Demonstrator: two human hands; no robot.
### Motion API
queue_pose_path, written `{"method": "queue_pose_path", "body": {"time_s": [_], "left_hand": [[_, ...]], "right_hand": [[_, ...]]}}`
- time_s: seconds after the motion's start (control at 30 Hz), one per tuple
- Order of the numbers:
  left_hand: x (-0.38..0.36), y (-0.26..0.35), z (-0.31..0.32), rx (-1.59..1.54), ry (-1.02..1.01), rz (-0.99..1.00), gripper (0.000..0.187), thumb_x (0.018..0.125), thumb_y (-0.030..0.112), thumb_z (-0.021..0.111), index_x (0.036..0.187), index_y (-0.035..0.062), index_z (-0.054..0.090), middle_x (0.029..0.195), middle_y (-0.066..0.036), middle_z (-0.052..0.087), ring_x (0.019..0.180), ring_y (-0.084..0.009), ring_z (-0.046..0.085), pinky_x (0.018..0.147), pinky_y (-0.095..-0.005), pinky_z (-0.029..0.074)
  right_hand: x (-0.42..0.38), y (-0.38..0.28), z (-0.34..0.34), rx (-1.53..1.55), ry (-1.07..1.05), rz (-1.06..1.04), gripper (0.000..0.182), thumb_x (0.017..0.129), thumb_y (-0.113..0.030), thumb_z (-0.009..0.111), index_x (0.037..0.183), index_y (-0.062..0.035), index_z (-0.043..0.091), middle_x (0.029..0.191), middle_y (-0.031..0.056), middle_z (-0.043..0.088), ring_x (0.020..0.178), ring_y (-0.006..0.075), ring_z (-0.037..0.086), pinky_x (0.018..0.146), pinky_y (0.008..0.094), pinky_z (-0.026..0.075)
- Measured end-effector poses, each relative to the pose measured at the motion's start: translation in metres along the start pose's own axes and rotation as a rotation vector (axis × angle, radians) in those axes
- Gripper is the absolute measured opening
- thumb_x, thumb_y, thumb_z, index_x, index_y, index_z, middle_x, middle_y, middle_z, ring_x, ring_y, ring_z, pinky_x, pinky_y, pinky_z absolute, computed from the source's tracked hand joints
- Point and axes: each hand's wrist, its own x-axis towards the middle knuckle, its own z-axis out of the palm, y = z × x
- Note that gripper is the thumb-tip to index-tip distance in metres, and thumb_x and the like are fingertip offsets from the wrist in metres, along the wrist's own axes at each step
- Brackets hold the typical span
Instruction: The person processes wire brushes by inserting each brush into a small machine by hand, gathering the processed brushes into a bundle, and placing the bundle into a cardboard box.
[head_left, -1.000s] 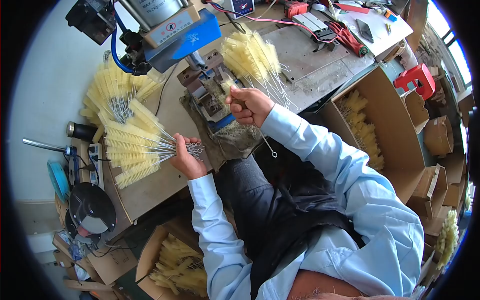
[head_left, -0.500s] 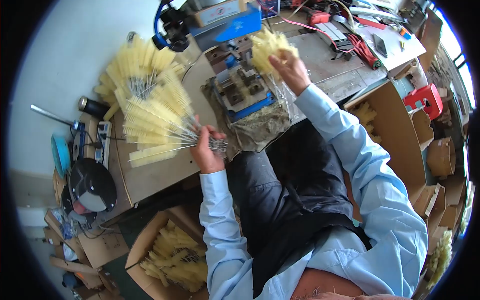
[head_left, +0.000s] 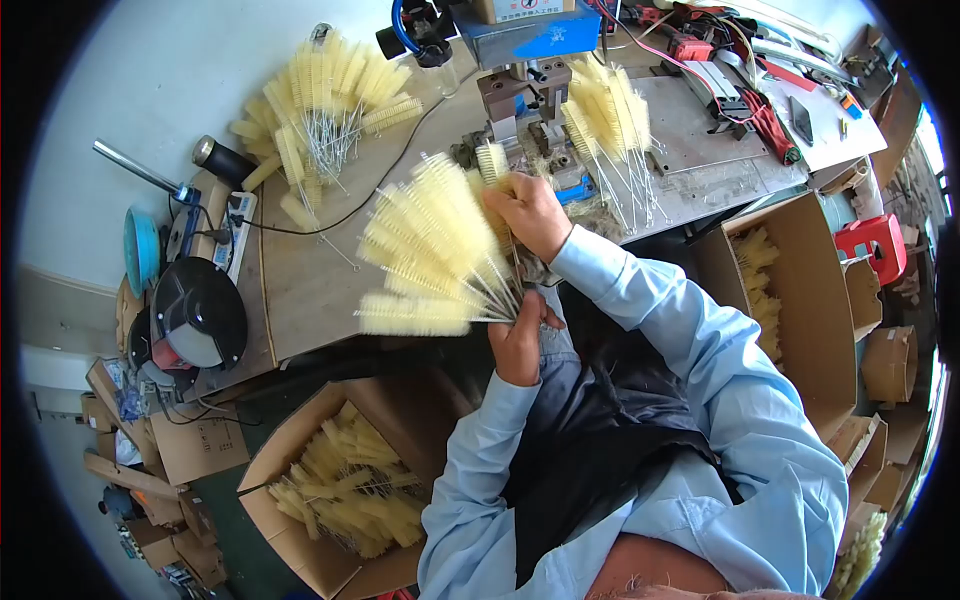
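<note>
My left hand (head_left: 518, 340) is closed around the wire stems of a fanned bunch of pale yellow brushes (head_left: 430, 235), held over the table's front edge. At the bunch's right side is my right hand (head_left: 530, 212), its fingers closed on a single yellow brush (head_left: 492, 165) that points up toward the machine. Behind it stands a small press (head_left: 522, 90) with a blue top, partly hidden by the hand. Right of the press lies a pile of brushes (head_left: 608, 110), stems toward me. Another pile (head_left: 335, 85) lies at the back left.
Cardboard boxes with brushes stand below left (head_left: 262, 450) and at the right (head_left: 800, 300). A black round device (head_left: 200, 310) and a power strip (head_left: 238, 235) are at the table's left. Tools and a phone (head_left: 801, 119) lie at the back right.
The view has shifted left. My right hand has left the pile beside the press and come close to the bunch in my left hand. That bunch is now nearer the press.
</note>
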Motion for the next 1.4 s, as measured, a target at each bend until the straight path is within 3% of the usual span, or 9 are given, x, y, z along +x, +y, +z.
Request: {"method": "queue_pose_path", "body": {"time_s": [0.03,0.1,0.43,0.83,0.97,1.03,1.1,1.13,1.4], "left_hand": [[-0.006,0.0,-0.002,0.002,-0.003,-0.004,0.039,0.095,0.006,0.051,0.133,-0.0045,0.047,0.073,-0.005,0.051,0.06,-0.0155,0.051,0.058,-0.0326,0.05],[-0.018,0.0,-0.006,-0.055,0.131,-0.024,0.031,0.098,0.008,0.051,0.125,-0.0064,0.049,0.072,-0.004,0.051,0.06,-0.0136,0.052,0.058,-0.0307,0.05],[-0.031,0.012,-0.003,-0.06,0.341,0.042,0.043,0.086,0.002,0.053,0.126,-0.0093,0.044,0.073,-0.008,0.053,0.056,-0.0166,0.053,0.053,-0.0326,0.05],[-0.008,0.019,-0.006,-0.072,0.065,-0.064,0.022,0.083,0.0,0.056,0.104,-0.0057,0.057,0.072,-0.007,0.058,0.058,-0.0161,0.056,0.058,-0.0298,0.049],[-0.016,0.016,-0.015,-0.048,0.077,-0.095,0.029,0.082,-0.001,0.055,0.11,-0.0075,0.056,0.071,-0.008,0.059,0.057,-0.0162,0.056,0.06,-0.0296,0.049],[-0.017,0.016,-0.029,0.053,0.093,-0.046,0.031,0.085,0.001,0.052,0.114,-0.0095,0.054,0.07,-0.01,0.06,0.058,-0.0171,0.058,0.063,-0.0302,0.05],[-0.013,0.021,-0.038,0.365,0.0,0.212,0.03,0.087,0.003,0.05,0.114,-0.0097,0.052,0.07,-0.01,0.06,0.058,-0.0182,0.059,0.064,-0.0315,0.05],[-0.007,0.025,-0.034,0.055,0.11,0.07,0.028,0.088,0.005,0.05,0.113,-0.0093,0.049,0.07,-0.01,0.059,0.058,-0.0189,0.059,0.064,-0.033,0.051],[0.065,0.051,-0.022,-0.069,0.43,0.224,0.029,0.084,0.008,0.057,0.111,-0.0011,0.05,0.076,-0.008,0.056,0.063,-0.0202,0.058,0.059,-0.0343,0.051]], "right_hand": [[-0.007,-0.003,-0.002,0.231,-0.078,0.257,0.028,0.094,-0.021,0.059,0.079,0.002,0.06,0.058,0.0083,0.06,0.044,0.016,0.058,0.042,0.0323,0.045],[-0.017,0.004,-0.003,0.504,-0.098,0.408,0.026,0.1,-0.02,0.054,0.094,0.0048,0.06,0.062,0.0031,0.054,0.044,0.0099,0.049,0.037,0.0263,0.04],[-0.031,-0.007,0.012,0.801,0.154,0.479,0.037,0.103,-0.03,0.05,0.103,0.0062,0.058,0.06,0.0003,0.047,0.043,0.009,0.042,0.038,0.0244,0.035],[-0.023,-0.016,-0.025,0.986,0.431,0.319,0.039,0.102,-0.041,0.05,0.1,-0.0026,0.058,0.059,-0.0011,0.036,0.045,0.0114,0.034,0.039,0.0273,0.026],[-0.017,-0.013,-0.044,1.084,0.363,0.26,0.039,0.103,-0.041,0.048,0.098,-0.0032,0.057,0.06,-0.0017,0.035,0.044,0.0103,0.033,0.039,0.0264,0.026],[-0.014,-0.014,-0.053,0.943,0.092,0.399,0.041,0.103,-0.041,0.048,0.098,-0.0016,0.057,0.059,-0.0019,0.038,0.043,0.0089,0.033,0.037,0.0243,0.026],[-0.011,-0.016,-0.051,0.936,-0.035,0.576,0.039,0.104,-0.037,0.046,0.098,0.0002,0.056,0.06,-0.0017,0.038,0.043,0.0086,0.032,0.038,0.0245,0.025],[-0.009,-0.012,-0.047,0.94,-0.08,0.602,0.039,0.104,-0.038,0.046,0.099,0.0003,0.055,0.06,-0.0017,0.038,0.043,0.0086,0.032,0.038,0.0251,0.025],[0.023,0.007,-0.033,1.003,-0.219,0.786,0.041,0.104,-0.044,0.043,0.1,-0.0037,0.051,0.062,-0.004,0.034,0.047,0.0078,0.029,0.041,0.0246,0.026]]}}
